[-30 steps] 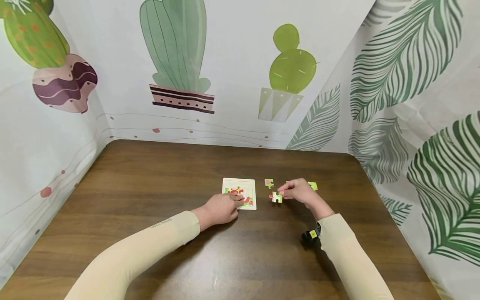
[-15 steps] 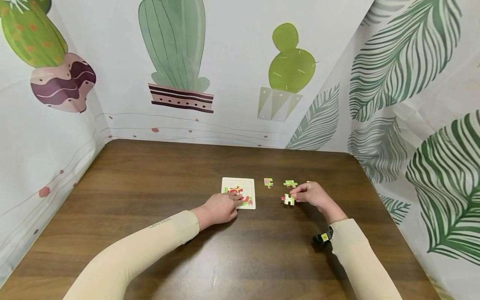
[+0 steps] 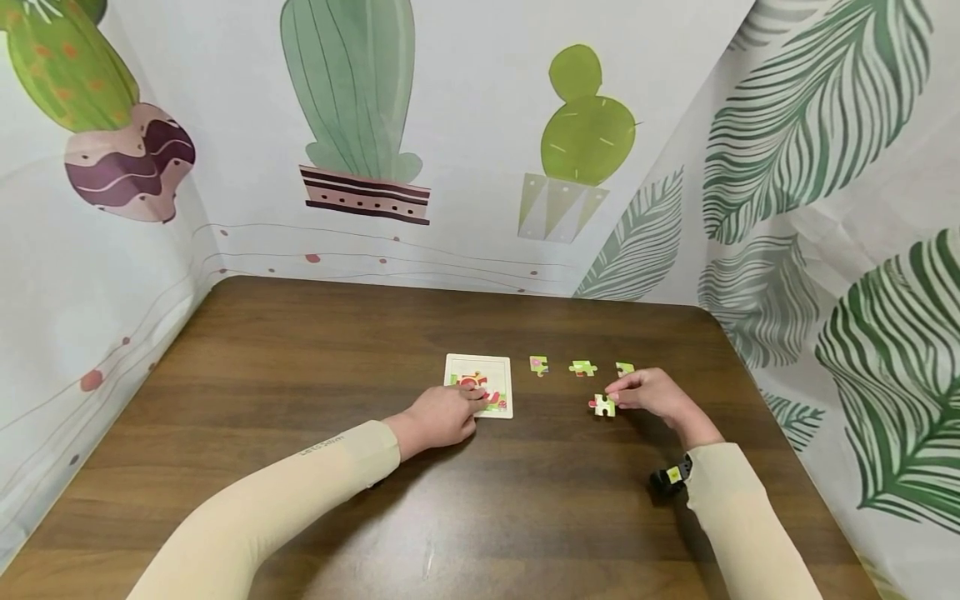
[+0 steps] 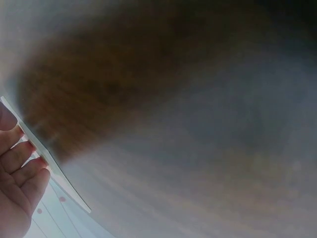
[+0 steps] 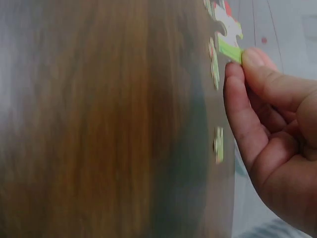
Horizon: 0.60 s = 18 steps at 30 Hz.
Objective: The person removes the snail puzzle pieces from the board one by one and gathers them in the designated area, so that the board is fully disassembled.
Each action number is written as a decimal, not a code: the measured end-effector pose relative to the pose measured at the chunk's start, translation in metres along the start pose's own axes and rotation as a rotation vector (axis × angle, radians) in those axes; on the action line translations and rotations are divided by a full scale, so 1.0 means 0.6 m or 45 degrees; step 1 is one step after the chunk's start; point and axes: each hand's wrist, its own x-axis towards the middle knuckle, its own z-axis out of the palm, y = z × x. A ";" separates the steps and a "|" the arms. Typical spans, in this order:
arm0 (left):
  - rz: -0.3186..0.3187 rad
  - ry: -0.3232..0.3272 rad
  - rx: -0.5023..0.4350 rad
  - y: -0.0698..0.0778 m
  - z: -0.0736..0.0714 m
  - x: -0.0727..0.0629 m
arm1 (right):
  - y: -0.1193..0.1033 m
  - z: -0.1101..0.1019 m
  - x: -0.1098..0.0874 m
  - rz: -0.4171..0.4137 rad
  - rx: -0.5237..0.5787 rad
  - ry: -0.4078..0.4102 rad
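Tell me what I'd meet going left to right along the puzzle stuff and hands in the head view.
Left hand, pale puzzle board, loose piece with a pink spot, green-topped loose piece, piece pinched in the fingers, right hand.

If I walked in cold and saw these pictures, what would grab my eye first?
Probably the big cactus printed on the wall behind the table. Next, the right hand, pinching a puzzle piece, while the left hand rests on the puzzle tray. Three loose pieces lie in a row right of the tray.
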 end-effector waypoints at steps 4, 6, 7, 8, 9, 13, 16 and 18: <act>0.002 0.007 -0.004 0.000 0.000 -0.001 | 0.011 -0.014 -0.004 0.002 0.021 -0.034; 0.002 0.011 -0.003 0.000 0.000 -0.001 | 0.019 -0.020 -0.004 0.011 0.047 -0.043; 0.002 0.011 -0.002 0.000 0.000 -0.001 | 0.024 -0.023 -0.003 0.016 0.074 -0.044; 0.000 0.010 -0.003 0.000 0.000 -0.001 | 0.030 -0.027 -0.002 0.002 0.096 -0.055; -0.001 0.011 -0.003 0.000 0.000 -0.001 | 0.036 -0.031 -0.001 -0.006 0.120 -0.063; -0.005 0.009 -0.014 0.000 0.001 -0.001 | 0.064 -0.047 0.008 -0.083 0.229 -0.131; -0.011 0.005 -0.016 0.000 0.001 0.000 | 0.070 -0.054 0.013 -0.078 0.199 -0.155; -0.015 0.002 -0.014 0.001 0.002 0.000 | 0.060 -0.054 0.010 -0.010 0.139 -0.129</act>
